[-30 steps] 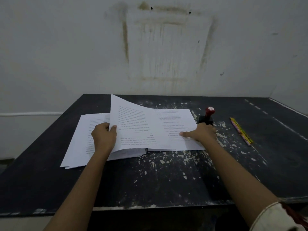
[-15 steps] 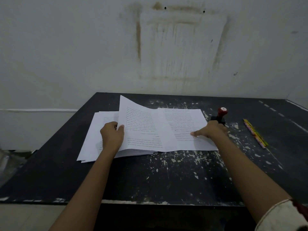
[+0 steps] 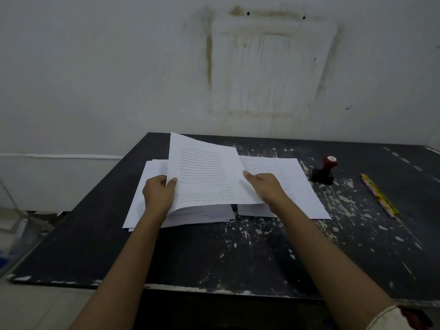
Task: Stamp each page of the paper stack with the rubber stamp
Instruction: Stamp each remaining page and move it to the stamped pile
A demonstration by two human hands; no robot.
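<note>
Head view, sole view available.

Left hand (image 3: 159, 194): fingers clamped on the left edge of the lifted sheet (image 3: 202, 173), thumb on the printed face, the other fingers curled behind it. The sheet is raised and bowed, its far edge tipped up toward the wall (image 3: 95, 79).

Right hand (image 3: 264, 189): at the right edge of the same sheet, one digit extended along the paper and pointing away from the person. The remaining fingers are hidden by the back of the hand; whether they pinch the sheet or only rest on it cannot be told.

Paper: directly under the left fingers lies the left pile (image 3: 140, 201), loosely squared, with sheets fanned at the near edge. A faint blue stamp mark (image 3: 217, 215) shows on a sheet of that pile, near-side of the left fingers and below the lifted sheet's lower edge. Under and beyond the right fingers lies the right pile (image 3: 300, 186), flat, printed side up.

Rubber stamp (image 3: 325, 170): red knob, black base, standing on the table (image 3: 238, 258) to the right of the right fingers, just off the right pile's far corner. Neither hand touches it.

Other items: two pencils (image 3: 378, 195) lie together further right of the stamp, well apart from both hands. The table top is dark with chipped pale patches. A light sleeve (image 3: 390, 319) shows on the right arm.
</note>
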